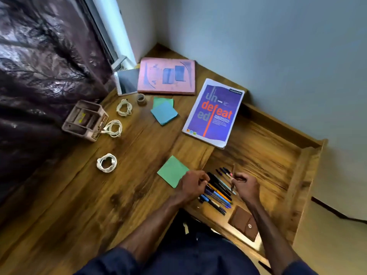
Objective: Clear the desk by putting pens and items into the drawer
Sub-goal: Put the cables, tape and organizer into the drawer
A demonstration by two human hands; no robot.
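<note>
Several mixed ballpoint pens (216,192) already lie side by side in the open wooden drawer (278,155) at five o'clock. A brown leather snap pouch (243,223) sits just beside them toward six, so the pen part of the job looks nearly finished. The left hand (191,185) has its fingers curled down onto the upper ends of the row; whether it pinches one pen or only nudges them straight I cannot tell. The right hand (246,185) pinches a slim brownish pen (234,171), blurred and held nearly upright over the drawer, not yet laid down. Judged as a whole, well under half the clearing seems done, for much is left on the wooden tabletop (139,195). A single green square paper note (172,171) lies just beside the left hand, at nine o'clock of the pens, and a stack of blue and green square notes (163,113) lies toward eleven. A small brown tape roll (141,99) stands near that stack. Three coiled white cables (106,163) are strung along nine to ten o'clock, and a beige plastic desk organiser (85,120) stands at the far left edge. A purple paperback book (213,114) lies at twelve with one corner overhanging the drawer. A pink hardcover notebook (166,76) and a grey spiral pad (127,81) sit well beyond it.
</note>
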